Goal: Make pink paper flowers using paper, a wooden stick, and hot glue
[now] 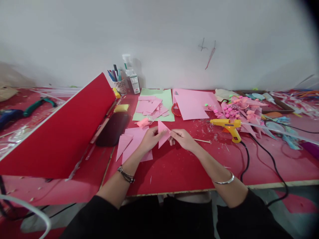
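A small pink paper triangle (162, 135) is held up between both hands above the red table. My left hand (151, 137) grips its left side, the thumb lying on the paper. At the right corner, my right hand (183, 137) pinches the paper between thumb and fingers. Beneath my left wrist lie pink paper sheets (137, 146), with folded pink triangles (124, 145) on their left. A light green sheet (168, 99) beyond my hands bears a pile of pink paper pieces (149, 107). Behind my right hand a thin stick (202, 140) lies on the table.
A yellow hot glue gun (228, 126) with a black cable lies at the right, before a heap of pink paper cones (239, 109). A red board (67, 132) stands tilted at left, beside a dark phone (113, 129). A bottle (132, 78) and pen cup (120, 87) stand behind.
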A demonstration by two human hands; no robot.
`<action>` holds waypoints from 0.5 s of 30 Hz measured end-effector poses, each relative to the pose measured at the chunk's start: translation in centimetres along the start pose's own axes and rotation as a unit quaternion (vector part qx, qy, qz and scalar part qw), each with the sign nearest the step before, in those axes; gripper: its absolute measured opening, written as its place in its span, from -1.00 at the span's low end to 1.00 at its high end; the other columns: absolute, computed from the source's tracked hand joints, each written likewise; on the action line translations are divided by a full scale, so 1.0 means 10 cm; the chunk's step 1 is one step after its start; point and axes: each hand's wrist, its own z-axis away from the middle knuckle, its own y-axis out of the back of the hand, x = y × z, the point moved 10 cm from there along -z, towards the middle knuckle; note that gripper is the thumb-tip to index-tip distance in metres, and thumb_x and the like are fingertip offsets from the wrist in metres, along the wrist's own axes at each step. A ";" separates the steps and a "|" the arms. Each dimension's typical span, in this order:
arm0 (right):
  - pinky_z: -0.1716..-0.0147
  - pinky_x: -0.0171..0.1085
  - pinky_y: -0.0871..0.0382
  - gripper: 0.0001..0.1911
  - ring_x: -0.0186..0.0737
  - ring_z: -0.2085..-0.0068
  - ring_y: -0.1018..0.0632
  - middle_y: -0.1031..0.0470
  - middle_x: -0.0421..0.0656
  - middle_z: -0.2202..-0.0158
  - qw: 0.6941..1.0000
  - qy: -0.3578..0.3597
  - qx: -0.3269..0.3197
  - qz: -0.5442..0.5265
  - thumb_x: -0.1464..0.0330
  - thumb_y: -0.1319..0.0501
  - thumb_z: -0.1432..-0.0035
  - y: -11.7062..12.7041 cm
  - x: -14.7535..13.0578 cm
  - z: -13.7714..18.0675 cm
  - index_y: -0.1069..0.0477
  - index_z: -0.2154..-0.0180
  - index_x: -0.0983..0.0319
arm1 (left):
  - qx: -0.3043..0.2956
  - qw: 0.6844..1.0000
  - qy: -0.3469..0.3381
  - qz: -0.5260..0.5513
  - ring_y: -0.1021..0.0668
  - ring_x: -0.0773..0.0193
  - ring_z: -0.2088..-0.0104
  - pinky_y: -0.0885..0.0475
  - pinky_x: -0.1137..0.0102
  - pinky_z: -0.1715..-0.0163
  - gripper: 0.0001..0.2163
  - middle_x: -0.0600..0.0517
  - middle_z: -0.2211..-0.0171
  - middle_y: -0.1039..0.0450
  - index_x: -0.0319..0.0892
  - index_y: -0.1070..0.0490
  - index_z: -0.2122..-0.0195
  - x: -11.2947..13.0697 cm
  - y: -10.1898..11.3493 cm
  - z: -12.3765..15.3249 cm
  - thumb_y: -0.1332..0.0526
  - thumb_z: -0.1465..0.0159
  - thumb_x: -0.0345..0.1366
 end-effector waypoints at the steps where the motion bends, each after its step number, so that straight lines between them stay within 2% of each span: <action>1: 0.53 -0.39 -0.25 -0.67 -0.42 0.60 -0.38 -0.38 -0.23 0.64 1.000 0.006 -0.001 0.009 0.24 0.01 -0.14 0.00 -0.02 0.01 -0.26 0.57 0.27 | 0.004 1.000 0.006 0.003 -0.31 0.42 0.58 -0.18 0.53 0.60 -0.75 0.10 0.60 -0.30 -0.26 -0.31 0.54 -0.01 0.01 0.00 -0.10 -0.13 -0.17; 6: 0.54 -0.39 -0.25 -0.65 -0.43 0.62 -0.36 -0.39 -0.22 0.65 0.998 0.028 0.007 0.060 0.26 0.06 -0.16 0.00 -0.07 0.02 -0.25 0.58 0.26 | 0.008 1.000 0.013 0.010 -0.22 0.46 0.64 -0.09 0.53 0.65 -0.67 0.14 0.68 -0.19 -0.25 -0.23 0.65 -0.02 0.01 0.01 -0.08 -0.14 -0.13; 8: 0.53 -0.38 -0.26 -0.69 -0.42 0.60 -0.37 -0.38 -0.23 0.63 0.996 0.036 0.026 0.076 0.27 0.06 -0.16 0.02 -0.09 0.02 -0.30 0.51 0.26 | 0.019 1.000 0.020 0.012 -0.20 0.46 0.64 -0.07 0.52 0.66 -0.66 0.14 0.69 -0.16 -0.25 -0.21 0.66 -0.04 0.04 0.01 -0.08 -0.13 -0.11; 10: 0.49 -0.37 -0.28 -0.80 -0.40 0.54 -0.39 -0.40 -0.21 0.53 0.992 0.057 0.057 0.094 0.30 -0.01 -0.12 0.07 -0.15 0.04 -0.32 0.31 0.26 | 0.032 0.999 0.032 0.014 -0.18 0.46 0.65 -0.04 0.52 0.68 -0.64 0.14 0.71 -0.13 -0.24 -0.18 0.68 -0.09 0.06 0.00 -0.09 -0.12 -0.09; 12: 0.40 -0.35 -0.31 -0.70 -0.38 0.45 -0.41 -0.42 -0.18 0.38 0.987 0.088 0.078 0.107 0.35 -0.09 -0.06 0.11 -0.24 0.06 -0.25 0.11 0.21 | 0.037 0.998 0.047 0.020 -0.17 0.46 0.67 -0.01 0.52 0.70 -0.63 0.14 0.72 -0.12 -0.24 -0.17 0.69 -0.14 0.07 0.00 -0.09 -0.12 -0.08; 15: 0.29 -0.32 -0.32 -0.67 -0.34 0.31 -0.42 -0.39 -0.16 0.23 0.981 0.137 0.068 0.116 0.43 -0.12 -0.02 0.10 -0.37 0.08 -0.29 0.11 0.15 | 0.034 0.996 0.064 0.043 -0.19 0.46 0.69 -0.04 0.52 0.70 -0.62 0.14 0.73 -0.14 -0.24 -0.20 0.66 -0.17 0.05 0.01 -0.04 -0.15 -0.06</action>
